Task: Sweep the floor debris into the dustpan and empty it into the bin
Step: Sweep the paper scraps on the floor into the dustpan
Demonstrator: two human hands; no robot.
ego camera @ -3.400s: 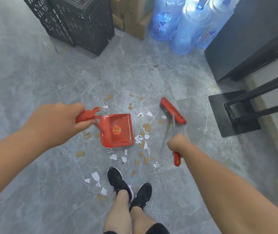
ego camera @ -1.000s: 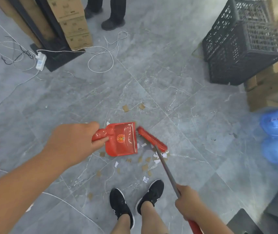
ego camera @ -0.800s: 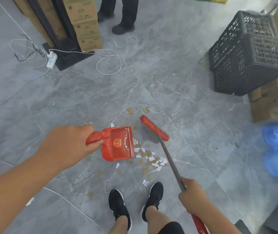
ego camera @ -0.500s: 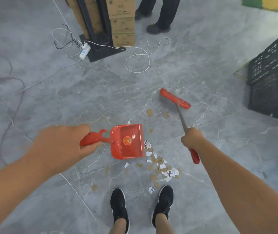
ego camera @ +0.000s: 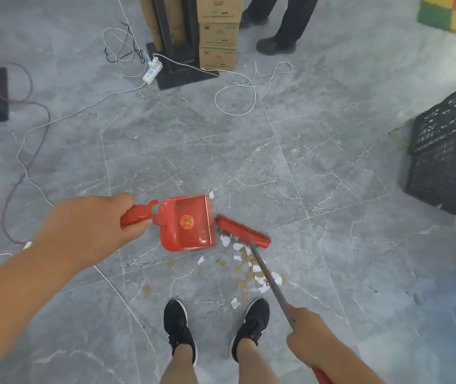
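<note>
My left hand point(ego camera: 88, 225) grips the handle of a red dustpan point(ego camera: 190, 223) that rests on the grey floor, its mouth facing right. My right hand point(ego camera: 308, 332) holds the metal shaft of a red broom; the broom head point(ego camera: 242, 230) sits on the floor just right of the dustpan's mouth. Brown and white paper scraps point(ego camera: 249, 268) lie scattered between the broom head and my black shoes point(ego camera: 178, 328). The dustpan looks empty inside. No bin is in view.
White cables point(ego camera: 237, 87) and a power strip point(ego camera: 152, 71) trail across the floor ahead. Stacked cardboard boxes point(ego camera: 218, 31) and a black stand base sit beyond, with another person's legs point(ego camera: 285, 26). A black crate point(ego camera: 448, 151) stands at right.
The broom head has come back from farther out down to the floor beside the dustpan's mouth. My right hand has pulled back toward me. The view has shifted further to the left.
</note>
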